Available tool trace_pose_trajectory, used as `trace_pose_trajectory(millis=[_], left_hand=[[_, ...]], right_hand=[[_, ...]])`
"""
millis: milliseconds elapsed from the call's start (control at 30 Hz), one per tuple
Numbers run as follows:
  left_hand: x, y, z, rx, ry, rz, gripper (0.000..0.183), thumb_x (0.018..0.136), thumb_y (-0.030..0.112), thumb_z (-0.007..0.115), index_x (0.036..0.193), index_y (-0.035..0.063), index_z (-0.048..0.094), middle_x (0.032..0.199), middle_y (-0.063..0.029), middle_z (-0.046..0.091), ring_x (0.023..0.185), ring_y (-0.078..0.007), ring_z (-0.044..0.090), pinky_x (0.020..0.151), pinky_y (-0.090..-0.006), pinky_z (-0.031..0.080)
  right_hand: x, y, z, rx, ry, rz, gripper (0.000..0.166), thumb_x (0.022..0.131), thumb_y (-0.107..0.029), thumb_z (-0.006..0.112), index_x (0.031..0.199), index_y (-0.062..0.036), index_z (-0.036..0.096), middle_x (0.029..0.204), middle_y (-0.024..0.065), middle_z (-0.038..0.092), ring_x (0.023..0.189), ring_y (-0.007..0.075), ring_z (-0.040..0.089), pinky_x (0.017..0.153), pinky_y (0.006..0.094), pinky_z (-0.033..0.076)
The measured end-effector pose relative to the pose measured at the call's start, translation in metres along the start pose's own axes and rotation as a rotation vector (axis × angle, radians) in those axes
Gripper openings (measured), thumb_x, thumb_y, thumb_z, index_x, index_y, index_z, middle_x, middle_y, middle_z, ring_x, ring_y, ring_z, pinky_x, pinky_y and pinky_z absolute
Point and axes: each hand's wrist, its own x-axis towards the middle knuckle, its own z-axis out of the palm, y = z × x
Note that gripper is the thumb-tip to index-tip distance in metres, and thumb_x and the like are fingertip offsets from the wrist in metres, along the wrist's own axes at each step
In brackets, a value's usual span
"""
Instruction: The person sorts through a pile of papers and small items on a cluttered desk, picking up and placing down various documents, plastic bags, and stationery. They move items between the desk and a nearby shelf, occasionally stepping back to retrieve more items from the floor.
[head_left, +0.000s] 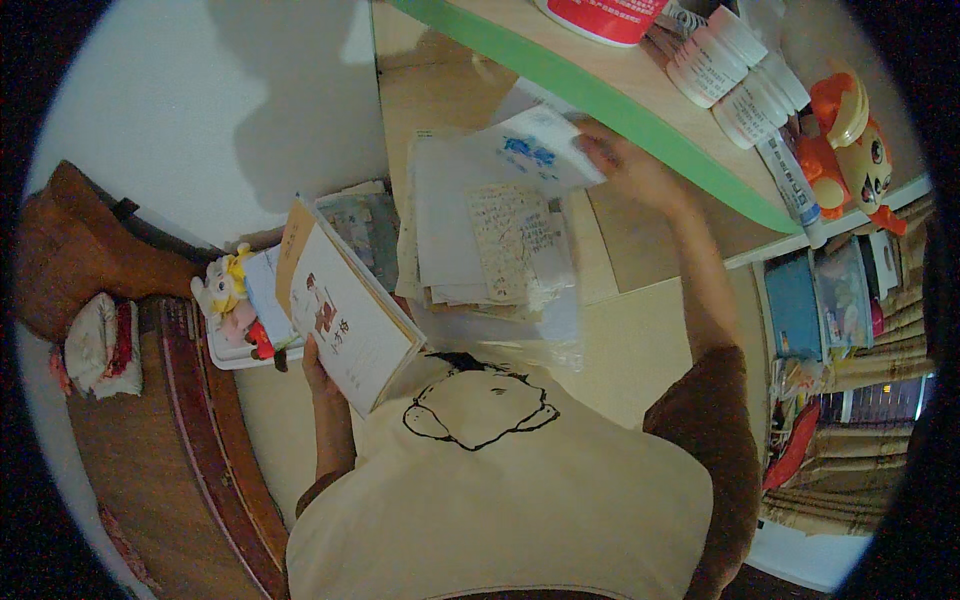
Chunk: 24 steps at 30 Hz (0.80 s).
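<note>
My left hand (319, 369) grips the lower edge of a thick white-covered book (349, 330), which has a small printed figure and writing on its cover. The book is tilted, above the left side of the papers. At the upper right, my right hand (604, 154) is blurred and holds the edge of a white sheet (517, 150) with blue marks on it. Below that sheet lies a stack of papers (446, 240), with a handwritten page (499, 236) on top. Clear plastic (551, 352) shows under the stack.
A green-edged shelf (600, 94) overhangs the upper right, bearing white bottles (716, 56), a tube (791, 176) and an orange plush toy (844, 157). At the left, a white tray (232, 360) holds plush toys (225, 285). Beyond it stands a brown wooden bench (142, 450).
</note>
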Motion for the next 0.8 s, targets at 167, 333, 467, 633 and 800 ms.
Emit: trace_pose_trajectory(millis=[167, 333, 467, 633, 800], left_hand=[[0.007, -0.009, -0.013, -0.199, -0.001, -0.114, 0.057, 0.082, 0.032, 0.048, 0.127, 0.0024, 0.030, 0.129, -0.0102, 0.036, 0.117, -0.0258, 0.035, 0.099, -0.0412, 0.027], [0.007, -0.006, -0.013, -0.172, 0.010, -0.066, 0.054, 0.083, 0.031, 0.046, 0.127, 0.0020, 0.031, 0.131, -0.0100, 0.034, 0.119, -0.0259, 0.033, 0.099, -0.0416, 0.026], [0.009, -0.006, -0.002, -0.036, 0.082, -0.027, 0.054, 0.083, 0.030, 0.046, 0.126, 0.0017, 0.032, 0.130, -0.0102, 0.034, 0.119, -0.0258, 0.033, 0.099, -0.0410, 0.026], [0.003, -0.026, -0.071, -0.445, 0.069, -0.062, 0.055, 0.083, 0.032, 0.046, 0.126, 0.0016, 0.033, 0.129, -0.0103, 0.036, 0.117, -0.0259, 0.035, 0.098, -0.0403, 0.028], [-0.006, -0.009, -0.015, -0.152, -0.010, -0.041, 0.055, 0.082, 0.033, 0.047, 0.126, 0.0038, 0.033, 0.127, -0.0114, 0.038, 0.116, -0.0259, 0.037, 0.098, -0.0405, 0.029]], right_hand=[[0.023, 0.029, -0.010, -0.146, -0.113, 0.150, 0.021, 0.081, -0.014, 0.052, 0.099, -0.0055, 0.058, 0.093, 0.0127, 0.058, 0.089, 0.0254, 0.054, 0.082, 0.0347, 0.041], [0.033, 0.003, 0.008, -0.450, -0.071, 0.039, 0.020, 0.078, -0.012, 0.054, 0.097, -0.0078, 0.060, 0.095, 0.0121, 0.059, 0.091, 0.0253, 0.054, 0.080, 0.0350, 0.042], [0.023, -0.013, 0.007, -0.465, 0.218, 0.051, 0.023, 0.072, -0.008, 0.054, 0.094, -0.0071, 0.060, 0.100, 0.0107, 0.058, 0.094, 0.0258, 0.054, 0.081, 0.0352, 0.043], [-0.045, -0.014, 0.049, -0.647, 0.064, -0.323, 0.028, 0.068, -0.005, 0.052, 0.096, -0.0029, 0.057, 0.120, 0.0107, 0.047, 0.101, 0.0300, 0.050, 0.084, 0.0349, 0.042], [-0.109, 0.017, 0.111, -0.072, -0.560, -0.086, 0.032, 0.073, -0.007, 0.054, 0.105, -0.0053, 0.051, 0.127, 0.0171, 0.038, 0.108, 0.0317, 0.045, 0.088, 0.0383, 0.039]])
